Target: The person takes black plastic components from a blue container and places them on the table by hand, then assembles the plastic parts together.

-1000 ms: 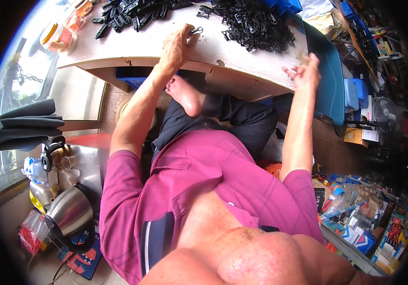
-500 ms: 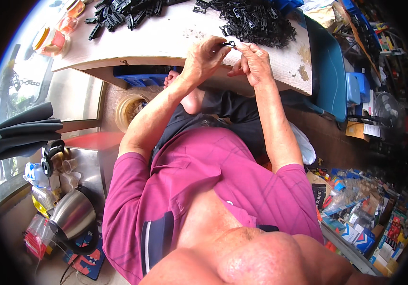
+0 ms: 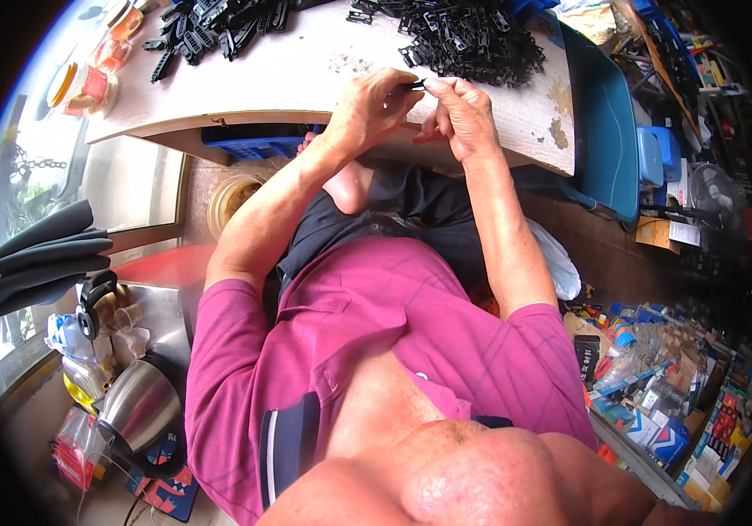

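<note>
Between left hand (image 3: 374,110) and right hand (image 3: 468,121), small black part (image 3: 416,85), pinched by both.

Printed in pale Latin letters near the upper edge of the dark-blue panel (image 3: 171,503), beside the steel kettle (image 3: 142,396). Lettered in white Chinese characters along the length of the black box (image 3: 586,358). Marked with blue print on the white face of the blue-and-white box (image 3: 670,441), too small to read for certain. Printed too blurrily to make out on the small cartons (image 3: 705,484) nearby.
</note>
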Demonstrator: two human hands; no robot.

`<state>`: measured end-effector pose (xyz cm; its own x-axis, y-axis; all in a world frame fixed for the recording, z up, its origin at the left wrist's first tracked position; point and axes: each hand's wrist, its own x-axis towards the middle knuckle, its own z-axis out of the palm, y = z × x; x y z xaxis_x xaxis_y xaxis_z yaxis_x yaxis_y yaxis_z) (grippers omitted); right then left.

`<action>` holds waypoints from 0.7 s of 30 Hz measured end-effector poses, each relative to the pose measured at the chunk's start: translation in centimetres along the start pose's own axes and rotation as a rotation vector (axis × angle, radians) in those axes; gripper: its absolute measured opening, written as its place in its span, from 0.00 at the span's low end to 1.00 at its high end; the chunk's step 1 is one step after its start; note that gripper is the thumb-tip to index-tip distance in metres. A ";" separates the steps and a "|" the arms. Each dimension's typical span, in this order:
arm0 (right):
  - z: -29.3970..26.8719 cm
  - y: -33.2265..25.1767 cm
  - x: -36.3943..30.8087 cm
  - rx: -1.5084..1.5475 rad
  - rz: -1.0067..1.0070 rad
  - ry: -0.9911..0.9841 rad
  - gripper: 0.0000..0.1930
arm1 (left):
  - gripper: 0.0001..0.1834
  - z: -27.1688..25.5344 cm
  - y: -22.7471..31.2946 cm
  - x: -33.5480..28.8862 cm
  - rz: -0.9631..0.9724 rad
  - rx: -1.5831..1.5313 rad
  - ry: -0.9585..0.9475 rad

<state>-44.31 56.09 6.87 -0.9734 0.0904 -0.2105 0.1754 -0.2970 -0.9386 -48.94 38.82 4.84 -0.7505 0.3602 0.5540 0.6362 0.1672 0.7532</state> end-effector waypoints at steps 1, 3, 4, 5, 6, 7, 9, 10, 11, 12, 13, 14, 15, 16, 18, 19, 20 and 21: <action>0.1 0.0 0.0 -0.001 0.001 0.004 0.10 | 0.14 0.0 -0.1 0.0 -0.016 -0.008 -0.005; 0.3 0.2 0.0 0.007 -0.005 0.024 0.11 | 0.14 0.0 -0.2 -0.1 -0.021 -0.010 -0.009; 0.3 0.2 0.1 0.015 -0.010 0.042 0.12 | 0.13 0.1 -0.2 0.0 -0.026 -0.012 -0.012; 0.2 0.3 0.1 0.015 -0.011 0.044 0.12 | 0.13 0.2 -0.4 0.1 -0.025 -0.014 -0.013; 0.2 0.3 0.1 0.013 -0.023 0.049 0.12 | 0.13 0.4 -0.5 0.2 0.016 -0.037 0.021; 0.3 0.3 0.2 0.011 -0.036 0.054 0.11 | 0.12 0.5 -0.7 0.2 0.058 -0.060 0.055; 0.4 0.4 0.3 0.015 -0.053 0.063 0.11 | 0.12 0.6 -0.8 0.2 0.055 -0.061 0.051; 0.4 0.4 0.4 0.019 -0.069 0.071 0.11 | 0.12 0.6 -0.9 0.2 0.052 -0.062 0.047; 0.4 0.4 0.5 0.019 -0.069 0.072 0.11 | 0.12 0.6 -0.9 0.2 0.051 -0.063 0.046; 0.4 0.3 0.5 0.010 -0.068 0.060 0.11 | 0.12 0.6 -0.9 0.1 0.051 -0.069 0.040; 0.5 0.2 0.5 0.002 -0.067 0.048 0.11 | 0.12 0.6 -0.9 0.1 0.050 -0.075 0.034; 0.6 0.1 0.4 0.002 -0.064 0.046 0.11 | 0.12 0.6 -1.0 0.2 0.048 -0.074 0.036; 0.9 -0.3 0.2 0.005 -0.031 0.058 0.11 | 0.12 0.6 -1.0 0.2 0.056 -0.075 0.043; 1.0 -0.5 0.1 0.009 0.003 0.070 0.10 | 0.12 0.6 -1.0 0.3 0.063 -0.076 0.051; 0.8 -0.1 0.3 0.018 -0.014 0.073 0.10 | 0.13 0.4 -0.7 0.3 0.022 -0.055 0.003; 0.7 0.0 0.4 0.028 -0.034 0.080 0.09 | 0.14 0.1 -0.5 0.5 -0.015 -0.037 -0.048; 0.7 0.0 0.4 0.030 -0.033 0.079 0.09 | 0.14 -0.3 -0.6 1.2 -0.016 -0.035 -0.049; 1.1 -0.2 0.3 0.056 -0.019 0.125 0.08 | 0.17 -1.3 -0.9 2.2 0.097 0.128 -0.003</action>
<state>-44.75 55.09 7.31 -0.9499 0.2128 -0.2288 0.1456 -0.3465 -0.9267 -51.35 38.28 5.82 -0.6838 0.3827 0.6213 0.7237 0.2467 0.6445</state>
